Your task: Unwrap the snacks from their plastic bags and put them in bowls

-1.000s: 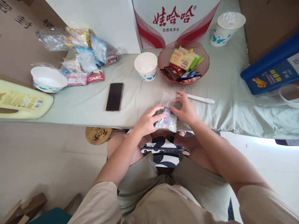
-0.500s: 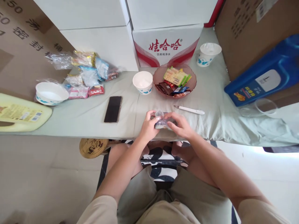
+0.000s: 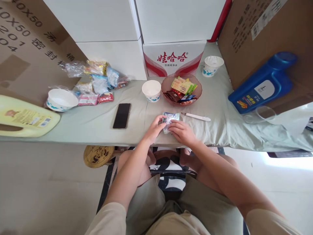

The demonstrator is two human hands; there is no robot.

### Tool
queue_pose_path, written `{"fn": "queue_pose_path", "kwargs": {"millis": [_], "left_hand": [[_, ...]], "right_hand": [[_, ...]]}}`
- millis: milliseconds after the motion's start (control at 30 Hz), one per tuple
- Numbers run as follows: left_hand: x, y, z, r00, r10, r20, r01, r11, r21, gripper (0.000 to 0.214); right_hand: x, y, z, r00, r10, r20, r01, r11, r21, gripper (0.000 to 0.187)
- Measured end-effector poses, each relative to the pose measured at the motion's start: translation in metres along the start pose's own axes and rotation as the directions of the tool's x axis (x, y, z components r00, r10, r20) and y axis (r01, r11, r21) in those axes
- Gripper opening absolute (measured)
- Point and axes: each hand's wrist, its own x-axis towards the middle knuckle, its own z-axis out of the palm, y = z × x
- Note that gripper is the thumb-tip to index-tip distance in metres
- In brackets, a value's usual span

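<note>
A small shiny plastic packet, printed in blue and green, lies on the cloth-covered table in front of me. My left hand grips its left edge between thumb and fingers. From the right, my right hand has its bent fingers pressed on the packet's lower right part; its thumb is hardly visible. What the packet contains cannot be made out. Just right of it lies a white utility knife. Behind it are a white paper cup and a pinkish glass bowl holding wrapped snacks.
A phone lies to the left, below a heap of snack packets and a paper bowl. A yellow jug stands far left. A blue bottle, clear plastic cup and second paper cup are rightward.
The packet, earlier bunched up between my fingers, now lies flatter on the cloth with more of its print showing. My right fingers have come down over it. The camera view has shifted slightly.
</note>
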Motion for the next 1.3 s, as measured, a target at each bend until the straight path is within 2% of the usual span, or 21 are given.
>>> {"fn": "queue_pose_path", "kwargs": {"millis": [100,167,200,267,333,400,467,567,633,733,800,833,933,1033,1100,1167,1233,1300], "left_hand": [[0.002,0.005,0.003,0.988,-0.104,-0.114,0.095,0.992,-0.081,0.026],[0.005,0.006,0.005,0.974,-0.135,-0.184,0.118,0.988,-0.100,0.027],[0.006,0.006,0.006,0.969,-0.146,-0.202,0.124,0.985,-0.117,0.028],[0.008,0.006,0.005,0.964,-0.157,-0.215,0.121,0.977,-0.173,0.032],[0.011,0.006,0.003,0.962,-0.152,-0.227,0.097,0.967,-0.234,0.036],[0.014,0.006,0.001,0.961,-0.135,-0.241,0.064,0.958,-0.281,0.039],[0.018,0.007,0.001,0.955,-0.109,-0.277,0.022,0.954,-0.298,0.040],[0.021,0.007,0.001,0.939,-0.065,-0.337,-0.042,0.953,-0.300,0.039],[0.022,0.005,0.002,0.939,-0.042,-0.342,-0.057,0.960,-0.274,0.038],[0.020,-0.001,0.003,0.943,0.002,-0.332,-0.063,0.983,-0.172,0.037],[0.018,-0.005,0.006,0.945,0.042,-0.325,-0.081,0.991,-0.109,0.037],[0.017,-0.006,0.008,0.947,0.056,-0.317,-0.090,0.992,-0.093,0.037],[0.014,-0.006,0.014,0.950,0.067,-0.305,-0.105,0.988,-0.112,0.038],[0.015,0.000,0.014,0.913,0.056,-0.405,-0.151,0.966,-0.208,0.041],[0.017,0.003,0.006,0.865,0.020,-0.502,-0.199,0.931,-0.306,0.045],[0.019,0.004,-0.003,0.837,-0.037,-0.546,-0.219,0.892,-0.395,0.048],[0.019,0.003,-0.010,0.837,-0.060,-0.544,-0.202,0.890,-0.409,0.051],[0.017,0.001,-0.011,0.856,-0.031,-0.516,-0.169,0.927,-0.335,0.055]], "right_hand": [[0.004,-0.008,0.002,0.998,-0.057,0.021,0.057,0.998,-0.006,0.027],[0.005,-0.009,-0.006,0.998,-0.061,0.002,0.061,0.998,-0.023,0.024],[0.004,-0.008,-0.014,0.999,-0.025,-0.033,0.024,0.998,-0.051,0.023],[0.001,0.002,-0.031,0.980,0.132,-0.150,-0.155,0.975,-0.159,0.025],[-0.004,0.016,-0.049,0.907,0.329,-0.263,-0.400,0.869,-0.292,0.031],[-0.011,0.031,-0.063,0.831,0.478,-0.286,-0.556,0.740,-0.379,0.039],[-0.016,0.041,-0.072,0.791,0.563,-0.238,-0.607,0.676,-0.418,0.038],[-0.021,0.041,-0.078,0.765,0.618,-0.183,-0.628,0.653,-0.423,0.032],[-0.021,0.030,-0.078,0.736,0.655,-0.172,-0.668,0.663,-0.337,0.031],[-0.016,0.007,-0.066,0.707,0.705,-0.062,-0.703,0.709,0.052,0.029],[-0.009,-0.008,-0.050,0.725,0.687,0.052,-0.662,0.673,0.330,0.030],[-0.004,-0.014,-0.042,0.738,0.669,0.093,-0.639,0.646,0.418,0.031],[0.009,-0.024,-0.022,0.746,0.648,0.153,-0.626,0.605,0.492,0.023],[0.013,-0.027,-0.020,0.723,0.668,0.176,-0.674,0.627,0.391,0.018],[0.010,-0.025,-0.028,0.719,0.671,0.182,-0.691,0.661,0.294,0.018],[0.004,-0.021,-0.039,0.718,0.676,0.165,-0.696,0.695,0.181,0.020],[-0.002,-0.014,-0.050,0.715,0.694,0.085,-0.698,0.715,0.032,0.023],[-0.006,-0.004,-0.060,0.720,0.694,-0.028,-0.690,0.710,-0.139,0.028]]}}
